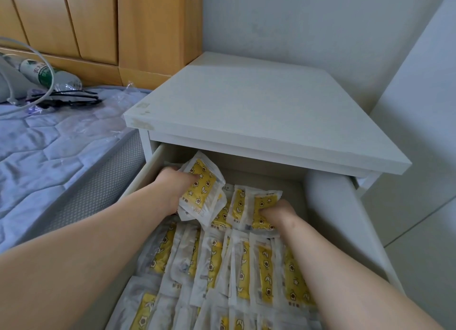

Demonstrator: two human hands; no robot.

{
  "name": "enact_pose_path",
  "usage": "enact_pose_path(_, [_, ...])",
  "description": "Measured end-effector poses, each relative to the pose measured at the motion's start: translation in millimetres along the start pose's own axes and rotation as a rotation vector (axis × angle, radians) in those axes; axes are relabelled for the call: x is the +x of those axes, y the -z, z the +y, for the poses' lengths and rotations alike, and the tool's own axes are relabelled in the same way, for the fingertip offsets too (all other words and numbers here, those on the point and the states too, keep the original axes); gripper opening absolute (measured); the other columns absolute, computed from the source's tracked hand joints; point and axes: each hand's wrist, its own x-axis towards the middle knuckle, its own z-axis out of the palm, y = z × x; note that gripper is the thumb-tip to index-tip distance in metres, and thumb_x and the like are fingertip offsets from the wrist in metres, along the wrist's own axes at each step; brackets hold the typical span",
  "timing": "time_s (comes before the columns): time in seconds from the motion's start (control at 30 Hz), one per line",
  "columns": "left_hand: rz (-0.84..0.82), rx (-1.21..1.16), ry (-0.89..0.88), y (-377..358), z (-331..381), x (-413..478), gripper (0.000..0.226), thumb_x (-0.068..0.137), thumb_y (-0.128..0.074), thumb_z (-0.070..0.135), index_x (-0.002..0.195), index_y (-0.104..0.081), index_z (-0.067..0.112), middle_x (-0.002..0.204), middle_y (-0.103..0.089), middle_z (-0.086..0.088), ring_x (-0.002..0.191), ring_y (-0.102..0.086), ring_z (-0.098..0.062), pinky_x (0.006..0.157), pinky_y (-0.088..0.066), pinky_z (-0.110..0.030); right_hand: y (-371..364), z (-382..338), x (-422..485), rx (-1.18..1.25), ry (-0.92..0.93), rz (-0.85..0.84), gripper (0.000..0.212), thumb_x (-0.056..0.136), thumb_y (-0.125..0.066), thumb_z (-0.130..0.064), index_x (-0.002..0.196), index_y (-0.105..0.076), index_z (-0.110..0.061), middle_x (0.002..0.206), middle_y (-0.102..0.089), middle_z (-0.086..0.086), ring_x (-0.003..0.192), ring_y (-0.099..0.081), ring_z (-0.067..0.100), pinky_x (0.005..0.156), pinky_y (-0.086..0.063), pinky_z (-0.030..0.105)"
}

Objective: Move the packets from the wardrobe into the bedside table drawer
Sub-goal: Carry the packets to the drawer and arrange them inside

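Observation:
The white bedside table (259, 107) has its drawer (365, 233) pulled out. Inside lie several white packets with yellow patterned panels (246, 263), filling most of the drawer floor. Both my arms reach into the drawer. My left hand (174, 189) grips a small stack of packets (201, 194) at the back left, tilted up on edge. At the back middle my right hand (277, 212) holds a packet (262, 207), its fingers curled over the packet's edge. The wardrobe is out of view.
A bed with a pale blue quilted mattress (49, 152) stands on the left, carrying a plastic bottle (47, 75), black glasses (71, 100) and a cable. A wooden headboard (98, 26) rises behind it. A white wall panel closes in the right side.

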Motion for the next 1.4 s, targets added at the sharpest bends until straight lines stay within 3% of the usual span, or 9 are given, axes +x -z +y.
enact_pose_path(0.23, [0.004, -0.013, -0.022, -2, -2, 1, 0.047, 0.09, -0.062, 0.013, 0.134, -0.044, 0.011, 0.093, -0.062, -0.012, 0.079, -0.064, -0.028, 0.068, -0.054, -0.041, -1, 4, -21, -0.404, 0.078, 0.215, 0.076, 0.086, -0.057, -0.051, 0.144, -0.025, -0.016, 0.146, -0.032, 0.013, 0.133, -0.033, 0.033, 0.106, -0.032, 0.042])
enact_pose_path(0.33, [-0.042, -0.026, -0.014, -3, -4, -2, 0.047, 0.089, -0.063, 0.014, 0.133, -0.045, 0.012, 0.096, -0.064, -0.013, 0.078, -0.065, -0.027, 0.066, -0.054, -0.04, 9, -18, -34, -0.035, 0.242, 0.217, 0.065, 0.092, -0.048, -0.052, 0.146, -0.026, -0.023, 0.148, -0.033, 0.01, 0.134, -0.034, 0.032, 0.105, -0.033, 0.044])
enact_pose_path(0.43, [-0.121, -0.035, 0.011, -6, -6, -6, 0.051, 0.086, -0.066, 0.013, 0.134, -0.046, 0.012, 0.102, -0.067, -0.015, 0.085, -0.068, -0.03, 0.074, -0.056, -0.045, 19, -45, -53, 0.436, 0.291, -0.124, 0.051, 0.093, -0.045, -0.053, 0.135, -0.041, -0.025, 0.117, -0.053, -0.003, 0.111, -0.052, 0.019, 0.092, -0.043, 0.035])
enact_pose_path(0.57, [-0.29, -0.05, 0.011, -15, -9, -14, 0.046, 0.083, -0.067, 0.006, 0.126, -0.052, 0.013, 0.105, -0.069, -0.018, 0.093, -0.068, -0.035, 0.085, -0.053, -0.052, 24, -44, -65, 0.426, 0.227, -0.347, 0.048, 0.081, -0.07, -0.039, 0.12, -0.048, -0.022, 0.113, -0.062, 0.002, 0.101, -0.062, 0.021, 0.09, -0.053, 0.043])
enact_pose_path(0.7, [-0.35, -0.036, 0.038, -19, -9, -18, 0.035, 0.084, -0.065, 0.007, 0.118, -0.056, 0.013, 0.101, -0.071, -0.017, 0.092, -0.069, -0.033, 0.084, -0.053, -0.051, 28, -39, -63, 0.47, 0.228, -0.325, 0.03, 0.081, -0.072, -0.017, 0.107, -0.057, -0.016, 0.103, -0.068, 0.008, 0.092, -0.068, 0.023, 0.084, -0.056, 0.043])
enact_pose_path(0.87, [-0.324, -0.228, 0.066, -16, -7, -15, 0.03, 0.096, -0.045, 0.005, 0.126, -0.051, 0.005, 0.109, -0.066, -0.022, 0.097, -0.065, -0.037, 0.078, -0.051, -0.052, 39, -38, -54, 0.495, 0.202, -0.194, 0.008, 0.09, -0.062, -0.013, 0.094, -0.057, -0.017, 0.102, -0.065, 0.01, 0.092, -0.065, 0.026, 0.082, -0.056, 0.045])
enact_pose_path(1.03, [-0.149, 0.215, -0.164, -32, -8, -8, 0.033, 0.094, -0.053, 0.012, 0.127, -0.054, 0.012, 0.104, -0.067, -0.01, 0.096, -0.066, -0.027, 0.087, -0.054, -0.045, 47, -26, -35, 0.188, 0.258, 0.04, 0.013, 0.093, -0.048, -0.008, 0.085, -0.055, -0.015, 0.096, -0.058, 0.008, 0.083, -0.054, 0.02, 0.068, -0.047, 0.03])
enact_pose_path(1.27, [-0.118, 0.821, -0.458, -85, 5, 23, 0.005, 0.09, -0.06, 0.024, 0.095, -0.06, 0.023, 0.082, -0.053, 0.009, 0.072, -0.052, -0.004, 0.054, -0.041, -0.014, 50, -7, -5, -0.044, 0.209, 0.225, 0.035, 0.097, -0.029, -0.006, 0.118, -0.055, -0.014, 0.118, -0.057, 0.011, 0.109, -0.054, 0.029, 0.088, -0.048, 0.037])
enact_pose_path(1.4, [-0.165, 1.096, -0.553, -109, 8, 45, 0.014, 0.088, -0.06, 0.036, 0.094, -0.059, 0.024, 0.103, -0.058, 0.007, 0.092, -0.053, -0.008, 0.078, -0.045, -0.019, 45, -5, 4, -0.138, 0.261, 0.315, 0.033, 0.097, -0.031, -0.007, 0.118, -0.055, -0.015, 0.128, -0.05, 0.013, 0.122, -0.042, 0.032, 0.098, -0.039, 0.04])
